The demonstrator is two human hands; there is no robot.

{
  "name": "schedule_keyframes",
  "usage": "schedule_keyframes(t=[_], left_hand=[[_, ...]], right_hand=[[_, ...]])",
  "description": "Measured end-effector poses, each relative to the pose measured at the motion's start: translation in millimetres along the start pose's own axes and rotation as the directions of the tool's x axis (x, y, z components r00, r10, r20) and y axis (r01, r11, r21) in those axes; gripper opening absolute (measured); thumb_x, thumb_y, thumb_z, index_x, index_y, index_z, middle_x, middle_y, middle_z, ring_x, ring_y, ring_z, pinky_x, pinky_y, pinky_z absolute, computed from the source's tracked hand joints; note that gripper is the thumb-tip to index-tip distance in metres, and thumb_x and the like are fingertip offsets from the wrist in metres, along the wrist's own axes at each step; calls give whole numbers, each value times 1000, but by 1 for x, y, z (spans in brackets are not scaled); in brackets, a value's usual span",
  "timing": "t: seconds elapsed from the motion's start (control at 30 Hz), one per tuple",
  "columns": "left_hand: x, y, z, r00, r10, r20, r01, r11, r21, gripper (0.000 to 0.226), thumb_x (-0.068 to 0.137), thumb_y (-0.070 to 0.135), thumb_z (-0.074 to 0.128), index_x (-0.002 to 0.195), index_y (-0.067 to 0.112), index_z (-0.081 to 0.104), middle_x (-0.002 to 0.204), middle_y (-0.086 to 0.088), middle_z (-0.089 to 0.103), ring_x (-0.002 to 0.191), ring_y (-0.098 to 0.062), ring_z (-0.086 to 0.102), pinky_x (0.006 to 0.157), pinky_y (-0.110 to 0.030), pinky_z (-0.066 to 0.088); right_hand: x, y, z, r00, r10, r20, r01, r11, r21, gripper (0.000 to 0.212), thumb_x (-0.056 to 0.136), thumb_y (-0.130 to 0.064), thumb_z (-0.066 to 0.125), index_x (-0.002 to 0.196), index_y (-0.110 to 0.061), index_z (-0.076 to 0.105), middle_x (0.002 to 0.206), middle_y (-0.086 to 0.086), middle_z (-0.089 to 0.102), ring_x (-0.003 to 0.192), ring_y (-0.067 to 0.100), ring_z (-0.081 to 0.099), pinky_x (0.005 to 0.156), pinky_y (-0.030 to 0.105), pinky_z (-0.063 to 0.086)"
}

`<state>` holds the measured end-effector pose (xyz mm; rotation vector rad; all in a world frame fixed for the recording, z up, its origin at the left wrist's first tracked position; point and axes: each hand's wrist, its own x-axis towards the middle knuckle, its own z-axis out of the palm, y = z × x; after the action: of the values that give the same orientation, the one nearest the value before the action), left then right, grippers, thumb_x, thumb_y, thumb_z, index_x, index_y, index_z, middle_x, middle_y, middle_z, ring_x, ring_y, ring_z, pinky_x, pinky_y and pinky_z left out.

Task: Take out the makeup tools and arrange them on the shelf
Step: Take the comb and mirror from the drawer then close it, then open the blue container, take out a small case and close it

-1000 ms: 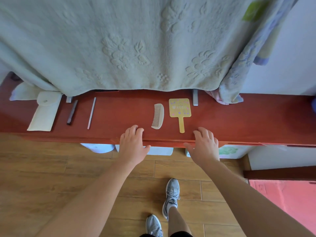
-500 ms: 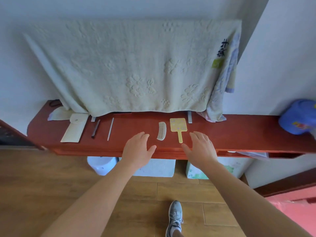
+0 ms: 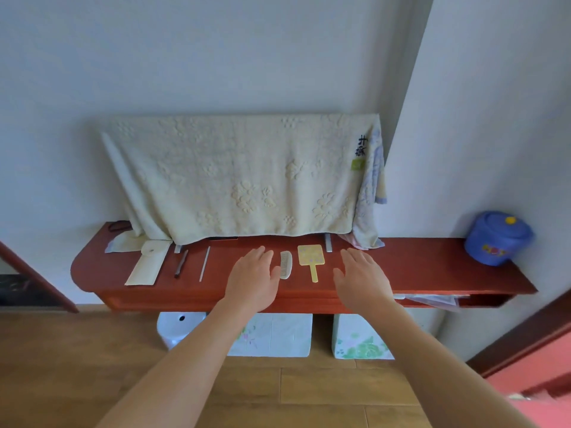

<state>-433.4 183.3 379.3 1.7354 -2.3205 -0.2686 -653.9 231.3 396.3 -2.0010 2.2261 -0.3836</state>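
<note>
On the red wooden shelf [image 3: 432,267] lie a cream pouch [image 3: 148,262], a dark slim stick [image 3: 181,263], a thin pale stick [image 3: 205,263], a white comb [image 3: 285,264] and a yellow hand mirror [image 3: 310,259], spread in a row. My left hand [image 3: 253,278] is flat over the shelf, fingers straight, just left of the comb. To the right of the mirror my right hand [image 3: 360,278] is also flat with fingers straight. Neither hand holds anything.
A cream towel [image 3: 241,180] drapes over something standing at the back of the shelf. A blue lidded pot [image 3: 497,237] sits at the shelf's right end. Below the shelf are a white bin [image 3: 177,327] and boxes [image 3: 278,335] on the wooden floor.
The view has pulled back and up, so the whole shelf and wall show. Both hands moved from the shelf's front edge to flat over its top, either side of comb and mirror.
</note>
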Motion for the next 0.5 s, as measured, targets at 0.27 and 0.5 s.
schedule_keyframes(t=[0.27,0.5], left_hand=[[-5,50,-6,997,41,-59,-41,999,-3,50,105,35,33,150,14,36,158,-5,33,146,-20,28,118,-37,23],[-8,111,3,995,79,-58,-77,997,29,43,103,33,36,139,13,47,141,-6,50,131,-22,43,108,-38,35]], right_hand=[[-10,41,-25,998,13,-68,-11,1000,25,21,95,-32,37,103,-19,51,107,-4,57,96,15,50,87,31,45],[-25,92,-46,995,-11,-100,11,1000,1,22,94,-29,38,101,-15,54,106,-3,56,102,17,50,90,32,43]])
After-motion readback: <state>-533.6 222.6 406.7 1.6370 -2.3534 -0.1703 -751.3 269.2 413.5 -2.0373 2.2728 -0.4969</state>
